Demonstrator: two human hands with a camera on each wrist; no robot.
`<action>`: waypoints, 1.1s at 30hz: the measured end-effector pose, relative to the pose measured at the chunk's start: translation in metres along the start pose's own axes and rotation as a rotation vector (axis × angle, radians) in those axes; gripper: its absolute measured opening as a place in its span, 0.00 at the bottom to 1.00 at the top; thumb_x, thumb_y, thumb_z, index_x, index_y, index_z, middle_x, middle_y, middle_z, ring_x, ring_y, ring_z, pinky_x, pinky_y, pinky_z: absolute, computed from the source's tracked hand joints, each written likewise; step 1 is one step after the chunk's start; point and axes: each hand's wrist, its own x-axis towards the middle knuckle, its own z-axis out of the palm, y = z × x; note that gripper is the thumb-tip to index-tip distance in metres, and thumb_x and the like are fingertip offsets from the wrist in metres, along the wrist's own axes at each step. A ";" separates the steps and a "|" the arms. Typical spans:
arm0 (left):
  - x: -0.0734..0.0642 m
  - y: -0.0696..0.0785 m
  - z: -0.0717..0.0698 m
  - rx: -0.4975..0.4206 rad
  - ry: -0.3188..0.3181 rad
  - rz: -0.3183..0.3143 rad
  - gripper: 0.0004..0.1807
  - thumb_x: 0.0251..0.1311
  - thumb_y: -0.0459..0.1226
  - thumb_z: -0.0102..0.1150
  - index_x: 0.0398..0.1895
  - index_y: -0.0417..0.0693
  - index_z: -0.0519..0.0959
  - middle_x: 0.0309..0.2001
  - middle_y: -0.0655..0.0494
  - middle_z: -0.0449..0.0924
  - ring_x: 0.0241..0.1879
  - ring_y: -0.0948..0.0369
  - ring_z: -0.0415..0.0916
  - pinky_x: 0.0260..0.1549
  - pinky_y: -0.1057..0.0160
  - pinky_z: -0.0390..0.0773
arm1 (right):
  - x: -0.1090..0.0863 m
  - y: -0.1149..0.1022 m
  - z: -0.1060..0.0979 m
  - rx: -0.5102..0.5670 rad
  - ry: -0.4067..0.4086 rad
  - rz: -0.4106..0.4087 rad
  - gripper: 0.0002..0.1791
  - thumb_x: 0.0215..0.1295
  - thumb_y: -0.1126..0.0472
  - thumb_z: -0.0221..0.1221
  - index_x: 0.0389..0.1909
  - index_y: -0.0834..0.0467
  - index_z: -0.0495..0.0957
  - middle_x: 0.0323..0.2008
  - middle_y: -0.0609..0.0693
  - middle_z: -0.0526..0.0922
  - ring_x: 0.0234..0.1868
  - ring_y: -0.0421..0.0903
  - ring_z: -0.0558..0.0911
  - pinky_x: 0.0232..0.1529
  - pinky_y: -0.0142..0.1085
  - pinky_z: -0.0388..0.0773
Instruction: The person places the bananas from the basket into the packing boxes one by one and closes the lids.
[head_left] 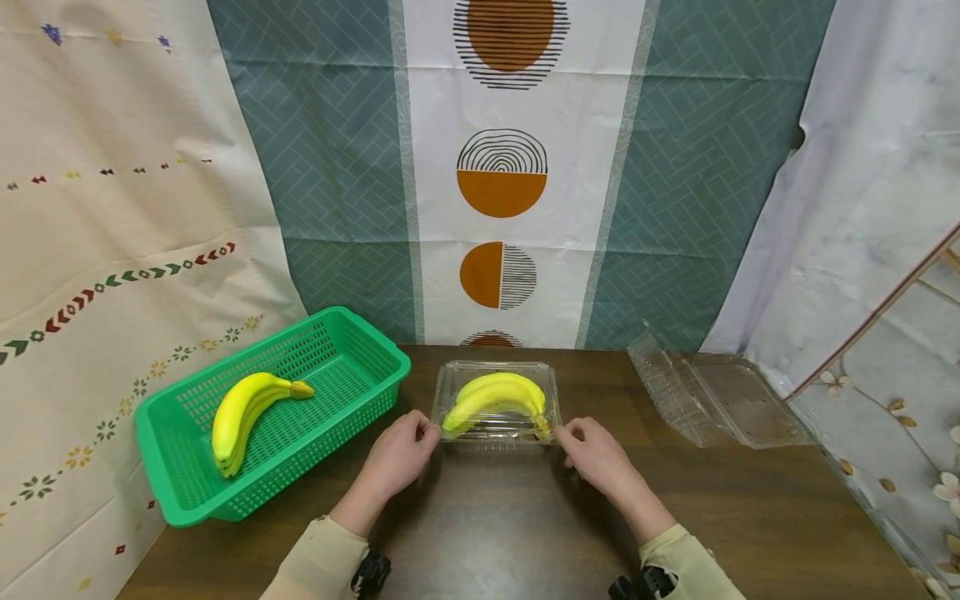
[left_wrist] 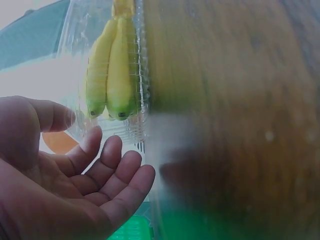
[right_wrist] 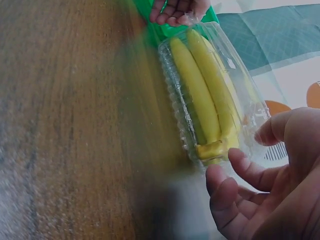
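A clear plastic clamshell container point(head_left: 495, 367) sits in the middle of the table, its lid over a bunch of yellow bananas point(head_left: 498, 396). My left hand point(head_left: 401, 454) pinches its front left corner between thumb and index finger, the other fingers loosely curled below. At the front right corner, my right hand point(head_left: 596, 458) pinches the edge the same way. Through the plastic in the right wrist view, the bananas' stem end point(right_wrist: 212, 149) points toward my right hand. Their green-tinged tips point(left_wrist: 120, 110) lie toward my left hand.
A green plastic basket point(head_left: 375, 400) at the left holds another bunch of bananas point(head_left: 247, 417). On the right lies a second clear clamshell container point(head_left: 750, 400), its lid raised. Patterned cloth point(head_left: 337, 167) hangs behind the brown wooden table point(head_left: 510, 533).
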 end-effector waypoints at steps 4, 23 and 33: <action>-0.001 0.000 0.000 -0.004 -0.003 -0.003 0.10 0.79 0.41 0.60 0.36 0.48 0.79 0.33 0.55 0.74 0.30 0.57 0.70 0.30 0.57 0.73 | 0.001 0.000 0.001 0.028 -0.014 0.008 0.18 0.81 0.49 0.56 0.39 0.58 0.85 0.28 0.53 0.83 0.22 0.49 0.77 0.27 0.41 0.77; 0.000 -0.001 0.000 -0.063 -0.030 -0.046 0.11 0.78 0.41 0.59 0.34 0.48 0.77 0.30 0.54 0.74 0.28 0.56 0.70 0.27 0.58 0.71 | 0.001 0.002 0.006 0.083 -0.014 0.001 0.14 0.76 0.56 0.54 0.30 0.59 0.78 0.24 0.52 0.81 0.21 0.48 0.77 0.28 0.41 0.77; 0.001 -0.002 0.001 -0.077 -0.037 -0.059 0.11 0.77 0.41 0.57 0.33 0.49 0.76 0.29 0.54 0.73 0.27 0.56 0.70 0.27 0.58 0.71 | 0.000 0.002 0.005 0.078 -0.016 -0.013 0.14 0.75 0.57 0.54 0.30 0.59 0.78 0.25 0.52 0.81 0.23 0.48 0.76 0.28 0.40 0.73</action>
